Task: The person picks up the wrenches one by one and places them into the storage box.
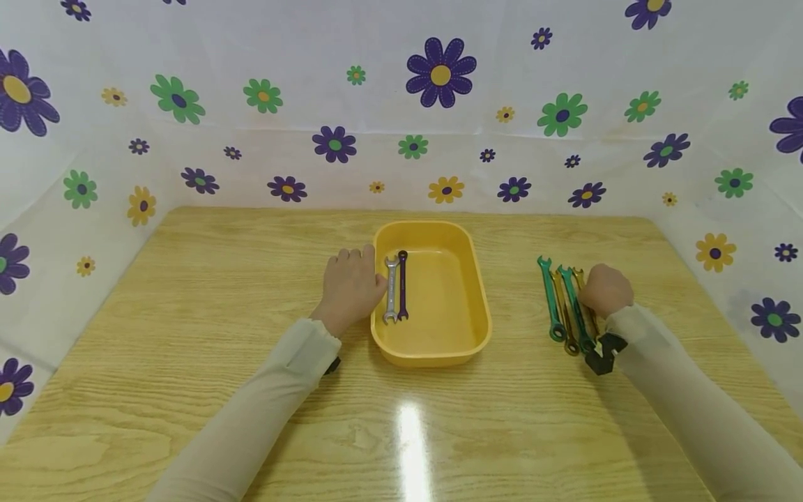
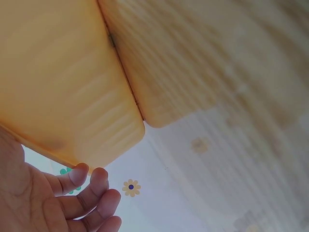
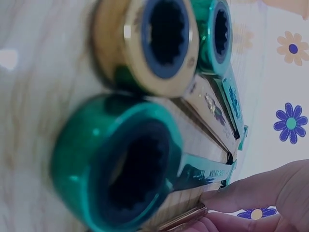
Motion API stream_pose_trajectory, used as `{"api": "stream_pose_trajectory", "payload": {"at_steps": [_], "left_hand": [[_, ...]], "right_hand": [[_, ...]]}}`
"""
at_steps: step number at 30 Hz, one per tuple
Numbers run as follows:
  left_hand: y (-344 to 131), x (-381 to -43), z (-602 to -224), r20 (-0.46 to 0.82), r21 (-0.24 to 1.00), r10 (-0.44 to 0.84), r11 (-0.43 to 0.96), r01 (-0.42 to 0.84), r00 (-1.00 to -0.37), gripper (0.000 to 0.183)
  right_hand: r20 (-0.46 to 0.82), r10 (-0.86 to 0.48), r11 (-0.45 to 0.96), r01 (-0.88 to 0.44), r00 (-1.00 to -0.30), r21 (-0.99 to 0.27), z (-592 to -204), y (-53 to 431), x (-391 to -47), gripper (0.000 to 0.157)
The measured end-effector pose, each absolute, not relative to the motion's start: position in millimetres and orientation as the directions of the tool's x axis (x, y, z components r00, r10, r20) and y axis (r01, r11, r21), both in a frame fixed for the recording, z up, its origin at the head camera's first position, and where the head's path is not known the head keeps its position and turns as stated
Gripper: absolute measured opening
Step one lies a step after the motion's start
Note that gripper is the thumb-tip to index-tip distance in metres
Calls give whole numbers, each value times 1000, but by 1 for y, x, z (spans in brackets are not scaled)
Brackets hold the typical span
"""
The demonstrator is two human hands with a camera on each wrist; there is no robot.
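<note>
Left hand (image 1: pixel 351 287): grips one rounded yellow plastic tray (image 1: pixel 442 307) by its nine-o'clock rim;
Tray: one silver open-ended wrench (image 1: pixel 392 289), one purple metal wrench (image 1: pixel 403 287), toward nine o'clock;
Right hand (image 1: pixel 606 289): pinches one shiny gold wrench (image 3: pixel 186 218) of two;
Three o'clock from tray: both gold; two metallic green wrenches (image 1: pixel 552 303).

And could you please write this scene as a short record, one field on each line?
Left hand: holds the left rim of the yellow tray
Right hand: pinches a gold wrench
In tray: silver wrench, purple wrench, side by side
Beside right hand: two green wrenches, another gold wrench between them
Surface: wooden table
Backdrop: white flowered sheet
</note>
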State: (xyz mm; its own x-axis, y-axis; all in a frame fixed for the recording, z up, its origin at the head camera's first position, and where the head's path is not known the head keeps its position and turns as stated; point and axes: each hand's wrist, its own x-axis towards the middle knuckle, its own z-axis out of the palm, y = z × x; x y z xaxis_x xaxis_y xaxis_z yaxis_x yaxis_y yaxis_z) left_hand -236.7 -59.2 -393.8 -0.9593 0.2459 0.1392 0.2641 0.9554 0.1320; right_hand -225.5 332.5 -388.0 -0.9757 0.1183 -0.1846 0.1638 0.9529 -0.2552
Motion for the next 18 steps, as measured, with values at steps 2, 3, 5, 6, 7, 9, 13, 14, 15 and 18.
{"api": "stream_pose_trajectory", "payload": {"at_steps": [2, 3, 5, 6, 7, 9, 13, 14, 15, 18], "left_hand": [[-59, -237, -394, 138, 134, 246, 955, 264, -959, 24], [-60, -237, -394, 137, 134, 247, 955, 265, -959, 23], [-60, -236, -394, 138, 132, 248, 955, 266, -959, 23], [-60, -236, -394, 138, 132, 248, 955, 266, -959, 23], [-60, -236, -394, 139, 131, 249, 955, 267, -959, 23], [-60, -236, -394, 141, 131, 249, 955, 267, -958, 22], [-60, -236, -393, 135, 133, 245, 956, 263, -960, 22], [-59, -236, -393, 133, 135, 244, 956, 261, -961, 23], [-59, -236, -393, 130, 136, 242, 956, 259, -961, 23], [-58, -236, -392, 125, 139, 239, 957, 255, -963, 24]], "right_hand": [[-188, 121, 944, 172, -975, -283, -388, 334, -225, 29], [-188, 121, 940, 173, -975, -294, -388, 335, -225, 29], [-186, 119, 936, 172, -975, -306, -388, 336, -224, 29], [-184, 118, 935, 171, -976, -310, -387, 336, -224, 29], [-185, 116, 934, 171, -976, -315, -387, 337, -224, 29], [-191, 116, 931, 173, -975, -321, -387, 338, -225, 29], [-208, 122, 925, 187, -971, -331, -387, 340, -225, 30], [-210, 122, 924, 189, -970, -333, -387, 340, -225, 30], [-212, 124, 924, 190, -970, -332, -387, 341, -226, 30], [-214, 126, 924, 193, -969, -329, -387, 343, -226, 30]]}}
